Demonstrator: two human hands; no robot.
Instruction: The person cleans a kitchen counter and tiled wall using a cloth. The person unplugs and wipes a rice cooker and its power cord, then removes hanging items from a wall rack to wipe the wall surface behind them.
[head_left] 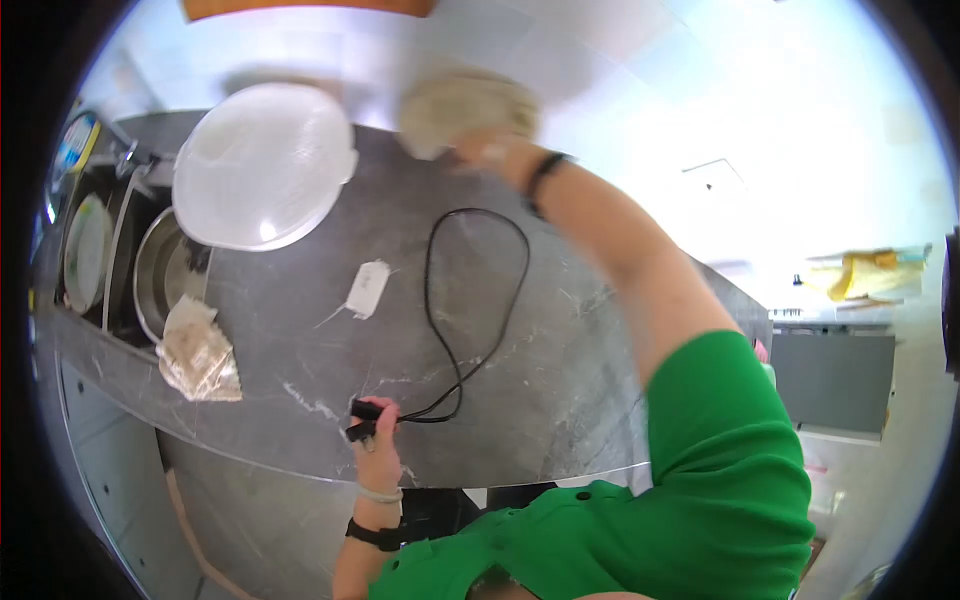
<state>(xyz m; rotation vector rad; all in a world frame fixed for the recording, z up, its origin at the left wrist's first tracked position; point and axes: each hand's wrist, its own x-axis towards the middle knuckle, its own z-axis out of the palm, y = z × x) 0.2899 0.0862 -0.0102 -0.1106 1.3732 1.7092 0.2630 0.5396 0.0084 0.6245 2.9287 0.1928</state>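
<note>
My left hand (377,440), near the counter's front edge, is closed around the black plug ends of a power cord (428,300). The rest of the cord lies in a loop on the grey counter. My right hand (485,148) reaches far out to the back edge of the counter, closed on a beige cloth (462,105). Motion smears both the cloth and the fingers on it. A white tag (369,288) with a thin string lies left of the cord loop.
A large white plastic lid or basin (265,165) stands at the back left. Beside it, the sink (118,250) holds a metal pot (160,270) and a plate (88,250). A crumpled light cloth or wrapper (198,352) lies over the sink's edge. A tiled wall rises behind.
</note>
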